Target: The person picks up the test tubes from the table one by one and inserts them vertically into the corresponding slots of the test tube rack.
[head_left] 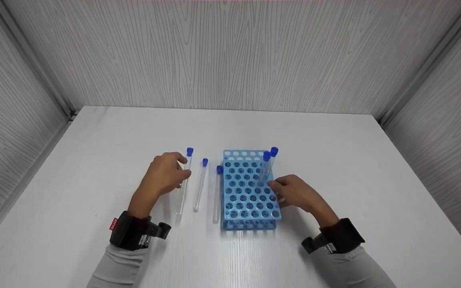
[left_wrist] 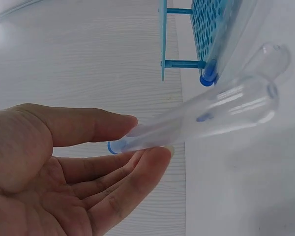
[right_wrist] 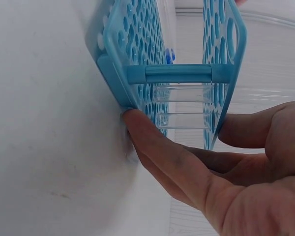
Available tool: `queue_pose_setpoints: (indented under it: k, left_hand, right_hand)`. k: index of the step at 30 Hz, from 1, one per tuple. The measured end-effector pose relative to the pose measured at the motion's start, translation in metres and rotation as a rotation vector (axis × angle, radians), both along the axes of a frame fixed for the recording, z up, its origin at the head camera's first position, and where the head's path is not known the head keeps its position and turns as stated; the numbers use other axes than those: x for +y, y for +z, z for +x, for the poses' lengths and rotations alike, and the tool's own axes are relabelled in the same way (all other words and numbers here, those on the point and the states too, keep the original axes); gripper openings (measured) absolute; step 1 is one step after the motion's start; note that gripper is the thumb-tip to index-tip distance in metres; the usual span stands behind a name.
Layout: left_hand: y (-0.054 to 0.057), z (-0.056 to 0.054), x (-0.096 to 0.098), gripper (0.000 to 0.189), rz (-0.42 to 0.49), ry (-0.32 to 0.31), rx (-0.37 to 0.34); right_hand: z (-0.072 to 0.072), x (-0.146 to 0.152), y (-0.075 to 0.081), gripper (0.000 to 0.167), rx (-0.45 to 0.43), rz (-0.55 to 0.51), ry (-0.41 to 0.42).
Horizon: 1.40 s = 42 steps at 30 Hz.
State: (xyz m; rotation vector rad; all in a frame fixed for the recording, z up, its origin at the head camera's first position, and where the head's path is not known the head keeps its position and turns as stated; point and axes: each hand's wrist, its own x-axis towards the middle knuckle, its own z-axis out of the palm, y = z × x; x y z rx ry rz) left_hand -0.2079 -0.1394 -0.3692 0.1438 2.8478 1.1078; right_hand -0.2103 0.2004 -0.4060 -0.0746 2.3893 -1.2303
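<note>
The rack (head_left: 246, 194) is blue, with rows of round holes in its top plate, and sits on the white table (head_left: 334, 160). At its right side, the right hand (head_left: 294, 192) grips its edge, the thumb against the upper plate and the fingers at the lower one. Left of the rack, the left hand (head_left: 164, 172) pinches a clear tube (head_left: 181, 198) near its blue cap (head_left: 190, 151), thumb on one side and a finger on the other, with only the tube's width between them. Whether this tube's lower end touches the table, I cannot tell.

Between that tube and the rack lies a second tube (head_left: 200, 186), and a third tube (head_left: 216, 196) lies just beside the rack's left edge; both have blue caps turned to the far side. Two more capped tubes (head_left: 265, 170) stand in holes at the rack's right side, toward its far end. Well beyond the rack rises a wood-grained panel (head_left: 230, 56).
</note>
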Motion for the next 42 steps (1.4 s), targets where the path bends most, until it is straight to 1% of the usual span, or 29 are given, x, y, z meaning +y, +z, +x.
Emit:
queue_pose_setpoints:
  k: [6, 14, 22, 30, 36, 42]
  left_hand:
    - [0.001, 0.001, 0.012, 0.038, 0.028, 0.013, 0.019]
    - [0.001, 0.006, 0.035, 0.039, 0.067, 0.059, 0.068]
    - [0.005, 0.014, 0.051, 0.036, 0.141, 0.069, 0.169]
    - [0.009, 0.017, 0.062, 0.031, 0.248, 0.092, 0.235]
    - [0.006, 0.018, 0.069, 0.028, 0.322, 0.088, 0.328]
    - [0.005, 0.019, 0.079, 0.030, 0.384, 0.087, 0.413]
  right_hand:
    - [-0.001, 0.001, 0.000, 0.040, -0.005, -0.010, -0.004]
    - [-0.002, 0.001, -0.001, 0.040, -0.005, 0.001, -0.001]
    - [-0.003, 0.001, -0.001, 0.039, 0.000, 0.004, 0.004]
    - [-0.004, -0.001, 0.000, 0.039, -0.012, 0.012, -0.015]
    - [-0.004, -0.003, -0.001, 0.040, -0.007, 0.016, -0.012]
    - [-0.005, -0.003, -0.002, 0.041, -0.006, 0.025, -0.013]
